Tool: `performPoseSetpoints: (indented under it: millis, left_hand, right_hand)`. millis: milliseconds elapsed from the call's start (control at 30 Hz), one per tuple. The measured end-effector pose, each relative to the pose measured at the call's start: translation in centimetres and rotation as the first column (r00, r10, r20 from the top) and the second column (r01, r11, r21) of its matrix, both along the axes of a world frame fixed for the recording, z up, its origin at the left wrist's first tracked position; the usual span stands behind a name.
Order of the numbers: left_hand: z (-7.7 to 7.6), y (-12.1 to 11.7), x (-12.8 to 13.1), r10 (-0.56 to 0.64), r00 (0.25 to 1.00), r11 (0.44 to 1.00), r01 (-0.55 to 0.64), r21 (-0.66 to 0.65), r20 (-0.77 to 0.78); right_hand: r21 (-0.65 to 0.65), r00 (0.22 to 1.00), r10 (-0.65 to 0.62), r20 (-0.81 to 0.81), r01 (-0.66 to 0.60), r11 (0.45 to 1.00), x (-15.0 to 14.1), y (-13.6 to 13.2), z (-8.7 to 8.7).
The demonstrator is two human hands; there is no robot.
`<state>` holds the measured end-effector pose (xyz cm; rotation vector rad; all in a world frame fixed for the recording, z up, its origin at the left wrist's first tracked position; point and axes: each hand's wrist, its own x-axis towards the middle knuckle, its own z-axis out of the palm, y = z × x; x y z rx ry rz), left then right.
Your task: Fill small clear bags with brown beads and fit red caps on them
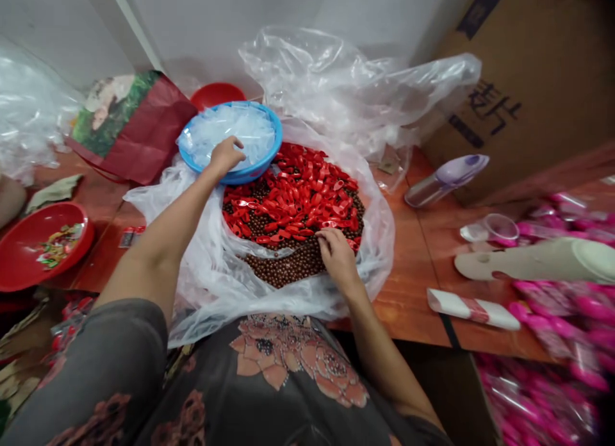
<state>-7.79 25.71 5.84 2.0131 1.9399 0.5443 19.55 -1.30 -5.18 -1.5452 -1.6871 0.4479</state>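
Note:
A big clear plastic bag (202,286) lies open before me, filled with small brown beads (283,266) and many red plastic pieces (298,199). My right hand (337,254) rests on the beads at the bag's right side, fingers curled as if pinching something I cannot make out. My left hand (225,154) reaches forward into a blue bowl (250,172) that sits on the bag's far rim and holds clear plastic bits (230,132); its fingers are bent down onto them.
A red bowl (29,266) with colourful bits sits at the left, another red bowl (216,92) behind the blue one. A red paper bag (139,125), crumpled clear plastic (346,81), a cardboard box (528,81), a purple-capped bottle (444,180), a clear cup (500,228) and pink packets (567,343) surround the wooden table (423,266).

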Motion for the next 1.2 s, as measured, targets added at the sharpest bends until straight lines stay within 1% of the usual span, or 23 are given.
performPoseSetpoints:
  millis: [67,133,167,233,267,300,367,433,467,500,533,633,700,733,800,833,867,933,1033,1100,1200]
  left_hand:
    - [0.7,-1.8,-0.7,-0.039,0.987,0.998,0.03,0.059,0.158]
    - [1.2,-4.7,-1.0,-0.096,0.94,0.994,0.076,0.072,0.326]
    - [1.3,-6.6,-1.0,-0.12,0.905,0.993,0.112,0.042,0.409]
    - [0.7,-10.7,-0.8,-0.136,0.816,0.969,0.227,-0.095,0.562]
    - [0.1,-12.8,-0.5,-0.119,0.768,0.936,0.298,-0.186,0.629]
    - [-0.8,-14.9,-0.1,-0.082,0.722,0.891,0.362,-0.274,0.688]
    - [-2.9,-18.4,0.7,0.041,0.651,0.787,0.446,-0.425,0.758]
    - [-5.2,-20.8,1.3,0.148,0.598,0.704,0.496,-0.509,0.788]
    - [-6.1,-21.5,1.6,0.183,0.578,0.681,0.509,-0.526,0.795]
    - [-6.9,-22.1,1.8,0.2,0.567,0.669,0.517,-0.534,0.799]
    - [-7.5,-22.5,2.0,0.203,0.565,0.668,0.517,-0.535,0.8]
    - [-8.4,-23.2,2.7,0.18,0.583,0.694,0.496,-0.522,0.792]
    - [-8.5,-23.6,3.3,0.169,0.57,0.706,0.499,-0.503,0.804]
    - [-8.5,-23.8,3.6,0.168,0.554,0.71,0.505,-0.49,0.815]
    - [-8.5,-24.2,4.0,0.158,0.526,0.717,0.521,-0.463,0.835]
    - [-8.5,-24.4,4.0,0.148,0.524,0.725,0.519,-0.453,0.839]
    - [-8.4,-24.6,3.9,0.141,0.532,0.737,0.506,-0.447,0.835]
    - [-8.3,-24.7,3.4,0.142,0.564,0.765,0.459,-0.452,0.813]
    - [-8.3,-24.8,2.5,0.138,0.614,0.797,0.397,-0.455,0.777]
    - [-8.4,-24.9,2.3,0.083,0.65,0.811,0.396,-0.43,0.755]
    - [-8.6,-25.1,2.6,-0.007,0.711,0.836,0.39,-0.386,0.704]
  right_hand:
    - [-0.021,1.0,-0.025,-0.01,0.025,0.999,0.5,-0.6,0.0]
    - [-0.057,0.999,-0.051,-0.004,0.05,0.997,1.1,-1.2,0.0]
    - [-0.081,0.998,-0.057,0.003,0.057,0.995,1.3,-1.4,-0.1]
    - [-0.128,0.998,-0.057,0.02,0.059,0.99,1.8,-1.7,-0.3]
    - [-0.143,0.998,-0.054,0.029,0.058,0.988,1.9,-1.7,-0.4]
    - [-0.149,0.998,-0.05,0.038,0.055,0.987,1.9,-1.7,-0.5]
    - [-0.145,0.998,-0.036,0.059,0.044,0.988,1.8,-1.5,-0.7]
    - [-0.132,0.997,-0.017,0.081,0.027,0.991,1.5,-1.2,-0.6]
    - [-0.129,0.996,-0.007,0.089,0.019,0.991,1.4,-1.1,-0.5]
    - [-0.132,0.995,0.002,0.095,0.011,0.991,1.3,-0.9,-0.4]
    - [-0.141,0.995,0.008,0.099,0.006,0.99,1.2,-0.8,-0.2]
    - [-0.195,0.997,0.017,0.077,-0.002,0.981,0.6,-0.7,0.3]
    - [-0.241,0.998,0.049,-0.031,-0.055,0.969,-0.2,-0.9,0.5]
    - [-0.27,0.99,0.079,-0.113,-0.107,0.957,-0.7,-1.1,0.5]
    - [-0.329,0.95,0.142,-0.277,-0.232,0.915,-1.5,-1.4,0.3]
    - [-0.354,0.928,0.158,-0.337,-0.28,0.892,-1.7,-1.5,0.2]
    - [-0.373,0.914,0.151,-0.376,-0.298,0.879,-1.7,-1.6,0.1]
    - [-0.387,0.902,0.069,-0.426,-0.25,0.887,-1.2,-1.4,0.2]
    - [-0.336,0.87,-0.084,-0.486,-0.097,0.937,0.1,-0.2,0.9]
    - [-0.233,0.871,-0.088,-0.483,-0.032,0.972,0.5,0.9,1.6]
    - [-0.068,0.933,-0.047,-0.357,0.024,0.997,0.8,1.7,2.3]
